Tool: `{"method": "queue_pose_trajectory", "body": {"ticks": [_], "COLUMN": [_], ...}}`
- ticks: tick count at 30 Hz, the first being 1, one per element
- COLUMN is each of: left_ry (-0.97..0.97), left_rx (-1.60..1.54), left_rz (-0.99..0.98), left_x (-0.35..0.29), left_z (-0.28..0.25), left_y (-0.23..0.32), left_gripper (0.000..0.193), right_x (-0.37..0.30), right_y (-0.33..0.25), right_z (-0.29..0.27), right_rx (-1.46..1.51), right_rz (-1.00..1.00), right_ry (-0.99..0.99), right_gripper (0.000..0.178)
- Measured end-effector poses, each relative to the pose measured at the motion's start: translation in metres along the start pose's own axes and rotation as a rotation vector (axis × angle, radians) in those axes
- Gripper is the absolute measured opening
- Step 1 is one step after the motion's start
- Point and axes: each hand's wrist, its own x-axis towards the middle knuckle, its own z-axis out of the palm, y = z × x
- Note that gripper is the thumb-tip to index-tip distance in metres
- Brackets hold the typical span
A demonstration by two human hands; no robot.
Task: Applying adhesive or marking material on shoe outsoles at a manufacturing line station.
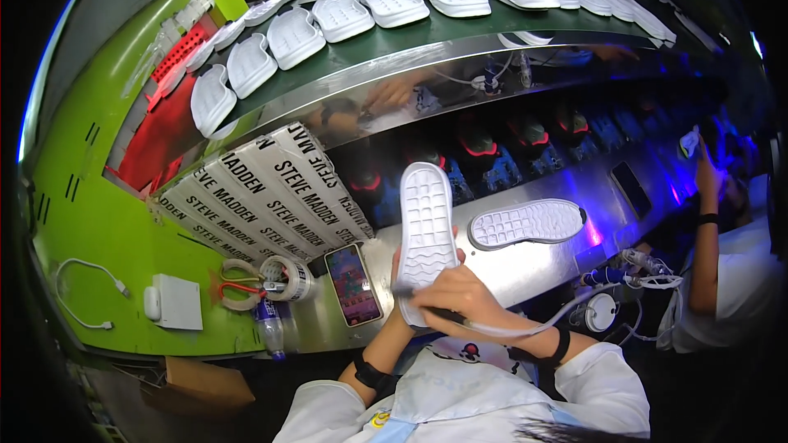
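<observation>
A white shoe sole (427,217) stands nearly upright in front of me, its grid-and-wave patterned face toward me. My left hand (397,264) is closed round it from behind; most of its fingers are hidden. Across the lower part of the sole, my right hand (461,291) grips a dark-handled brush (439,312), whose head touches or nearly touches the sole's left edge. A pale hose (525,331) trails from the handle to the right. Beside my hands, a second white sole (527,224) lies on the metal bench (492,275), patterned face up.
White soles (345,15) line a green conveyor (300,82) at the back. A wrapped box (263,197), phone (355,283), tape rolls (287,279), scissors (242,285) and bottle (269,326) stand left. Another phone (630,189) and a white pot (601,312) are right, near a co-worker's arm (704,197).
</observation>
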Motion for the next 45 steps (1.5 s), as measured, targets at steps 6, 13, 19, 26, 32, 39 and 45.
{"method": "queue_pose_trajectory", "body": {"ticks": [6, 13, 19, 26, 32, 39, 45], "left_ry": [-0.04, 0.121, 0.175, 0.586, 0.573, 0.416, 0.355], "left_rx": [0.021, 0.204, 0.289, 0.563, 0.876, 1.138, 0.559], "left_rz": [-0.182, -0.226, -0.439, -0.76, -0.864, -0.842, -0.295], "left_x": [0.006, 0.016, 0.026, 0.038, 0.042, 0.043, 0.018], "left_z": [0.022, 0.032, 0.031, 0.066, 0.08, 0.095, 0.124], "left_y": [0.023, 0.042, 0.053, 0.04, 0.039, 0.053, 0.07], "left_gripper": [0.068, 0.07, 0.061, 0.039, 0.031, 0.042, 0.048], "right_x": [-0.003, 0.003, 0.002, 0.013, -0.001, -0.033, 0.013], "right_y": [-0.003, 0.01, 0.017, -0.004, 0.009, 0.028, -0.02], "right_z": [-0.001, -0.022, -0.034, -0.054, -0.056, -0.108, -0.078], "right_rx": [0.189, 0.739, 0.588, 0.259, 0.224, 0.129, 0.136], "right_rz": [0.111, 0.802, 0.73, 0.424, 0.213, 0.493, 0.187], "right_ry": [-0.172, -0.311, -0.459, -0.599, -0.495, -0.388, 0.043], "right_gripper": [0.018, 0.016, 0.014, 0.012, 0.013, 0.012, 0.017]}}
